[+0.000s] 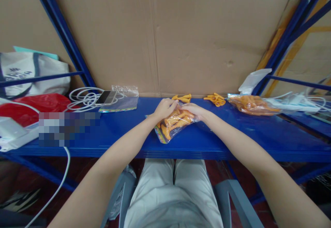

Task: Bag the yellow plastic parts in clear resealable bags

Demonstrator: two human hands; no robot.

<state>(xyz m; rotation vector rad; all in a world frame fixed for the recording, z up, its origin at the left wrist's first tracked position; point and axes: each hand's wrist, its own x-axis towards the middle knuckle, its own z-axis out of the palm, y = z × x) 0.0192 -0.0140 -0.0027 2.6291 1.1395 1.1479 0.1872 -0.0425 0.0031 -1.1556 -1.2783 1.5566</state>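
Note:
A clear plastic bag (pixel 178 121) of orange horn-shaped plastic pieces lies tilted on the blue table, a coloured strip along its lower left edge. My left hand (pixel 165 108) grips its upper left side, fingers bent over the plastic. On the upper right side my right hand (pixel 196 110) is closed on the same bag; some of its fingers are hidden behind it. Just beyond my hands lies a small group of loose orange pieces (pixel 184 98). Another loose group (pixel 216 99) rests farther right.
A filled bag of orange pieces (pixel 252 104) sits at the right, beside white cables. On the left are a flat clear bag (pixel 124 100), a phone (pixel 106 97), a coiled white cable (pixel 85 99), and a power strip (pixel 20 138). Cardboard (pixel 181 42) stands behind the blue table (pixel 124 131).

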